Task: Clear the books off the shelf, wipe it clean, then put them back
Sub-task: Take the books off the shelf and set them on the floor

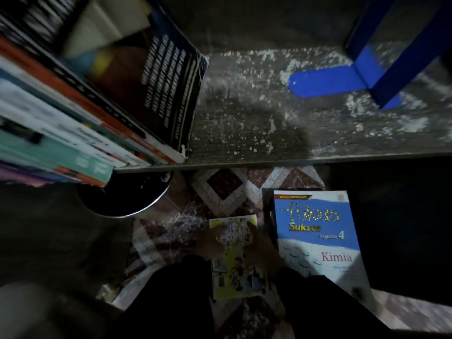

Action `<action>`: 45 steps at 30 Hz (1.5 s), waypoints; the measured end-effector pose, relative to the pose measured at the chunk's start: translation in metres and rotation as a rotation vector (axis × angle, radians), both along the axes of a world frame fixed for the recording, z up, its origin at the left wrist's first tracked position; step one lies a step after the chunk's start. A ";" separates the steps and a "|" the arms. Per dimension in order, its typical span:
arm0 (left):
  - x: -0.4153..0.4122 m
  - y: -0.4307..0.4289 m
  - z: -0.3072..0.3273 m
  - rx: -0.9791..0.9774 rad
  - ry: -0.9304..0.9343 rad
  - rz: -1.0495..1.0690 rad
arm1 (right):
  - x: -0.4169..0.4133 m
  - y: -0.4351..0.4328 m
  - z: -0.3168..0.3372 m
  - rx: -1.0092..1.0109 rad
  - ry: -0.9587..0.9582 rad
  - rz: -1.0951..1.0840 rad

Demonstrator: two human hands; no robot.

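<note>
Mostly bare, the dusty grey wooden shelf board (pixel 244 123) carries white flakes. A leaning row of mixed paperback books (pixel 73 113) fills its left end. Below, on the patterned tiled floor (pixel 220 189): round black chrome-rimmed stool (pixel 127 199), blue-white "Fokus Sukses Kimia" textbook (pixel 315 231). Blue metal bookend (pixel 325 81) stands on the shelf at right. Thin yellow illustrated book (pixel 234 270) sits just beside the textbook. Left hand (pixel 215 243) and right hand (pixel 261 245) touch its 2 side edges; too dark to tell if they grasp.

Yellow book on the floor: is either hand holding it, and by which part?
On the yellow book, the left hand is at the far left edge, the right hand at the far right edge. Too dark to tell grip from touch.
</note>
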State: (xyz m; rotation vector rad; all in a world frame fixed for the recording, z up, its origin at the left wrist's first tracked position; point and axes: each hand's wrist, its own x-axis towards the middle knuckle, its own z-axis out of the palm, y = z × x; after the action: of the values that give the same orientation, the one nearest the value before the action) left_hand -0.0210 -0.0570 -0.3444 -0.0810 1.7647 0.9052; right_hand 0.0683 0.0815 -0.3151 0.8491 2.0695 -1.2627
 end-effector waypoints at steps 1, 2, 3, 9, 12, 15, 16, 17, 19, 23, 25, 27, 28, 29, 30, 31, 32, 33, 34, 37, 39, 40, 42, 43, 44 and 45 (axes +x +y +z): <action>0.001 0.001 0.008 0.051 -0.045 0.067 | -0.002 0.002 0.010 0.023 0.007 -0.005; 0.000 0.001 0.020 0.107 -0.099 0.144 | -0.004 0.003 0.023 0.053 0.018 0.009; 0.001 0.001 0.030 0.200 -0.144 0.200 | -0.005 0.004 0.038 0.100 0.063 0.028; 0.003 -0.005 0.129 0.322 0.297 0.054 | -0.017 -0.010 0.123 0.193 0.358 0.188; -0.013 -0.015 0.189 0.366 0.519 0.169 | -0.034 -0.023 0.190 0.217 0.618 0.153; -0.022 -0.035 0.270 0.390 0.772 0.319 | -0.055 -0.036 0.249 0.225 0.819 0.067; -0.022 -0.040 0.300 0.391 0.896 0.330 | -0.062 -0.040 0.266 0.217 0.885 0.022; -0.023 -0.046 0.322 0.364 1.048 0.345 | -0.069 -0.044 0.283 0.221 0.937 0.000; -0.024 -0.053 0.362 0.290 1.365 0.375 | -0.077 -0.053 0.313 0.242 0.994 0.023; -0.033 -0.055 0.403 -0.007 1.647 0.332 | -0.090 -0.069 0.349 0.233 0.969 0.178; -0.040 -0.055 0.410 -0.149 1.626 0.296 | -0.093 -0.075 0.355 0.220 0.945 0.243; -0.044 -0.054 0.412 -0.192 1.580 0.294 | -0.096 -0.078 0.356 0.203 0.926 0.247; -0.045 -0.053 0.412 -0.188 1.572 0.306 | -0.098 -0.077 0.355 0.200 0.918 0.240; -0.045 -0.052 0.412 -0.170 1.573 0.325 | -0.098 -0.077 0.354 0.203 0.911 0.236; -0.046 -0.051 0.413 -0.149 1.580 0.339 | -0.098 -0.076 0.353 0.202 0.907 0.234; -0.046 -0.051 0.415 -0.139 1.589 0.348 | -0.099 -0.075 0.353 0.198 0.900 0.232; -0.046 -0.050 0.417 -0.137 1.602 0.355 | -0.099 -0.073 0.352 0.195 0.899 0.232; -0.047 -0.050 0.419 -0.140 1.609 0.358 | -0.100 -0.072 0.351 0.194 0.898 0.235; -0.047 -0.049 0.421 -0.136 1.614 0.359 | -0.100 -0.071 0.350 0.193 0.898 0.232; -0.043 -0.043 0.426 -0.058 1.608 0.347 | -0.102 -0.067 0.347 0.184 0.911 0.192; -0.036 -0.034 0.429 0.034 1.573 0.318 | -0.101 -0.064 0.345 0.183 0.943 0.155; -0.033 -0.028 0.429 0.077 1.563 0.307 | -0.100 -0.062 0.343 0.188 0.969 0.136; -0.028 -0.017 0.429 0.139 1.575 0.307 | -0.096 -0.059 0.339 0.193 1.032 0.094; -0.026 -0.012 0.428 0.163 1.587 0.309 | -0.095 -0.058 0.337 0.186 1.063 0.069; -0.025 -0.007 0.426 0.188 1.599 0.308 | -0.093 -0.056 0.334 0.174 1.085 0.045; -0.023 -0.003 0.425 0.212 1.614 0.302 | -0.091 -0.054 0.331 0.157 1.103 0.028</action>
State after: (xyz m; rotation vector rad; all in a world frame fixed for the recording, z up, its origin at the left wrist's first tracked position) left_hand -0.0443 -0.0598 0.0802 0.7407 3.1257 1.5584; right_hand -0.0227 0.0277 0.0162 0.1181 3.0071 -1.8012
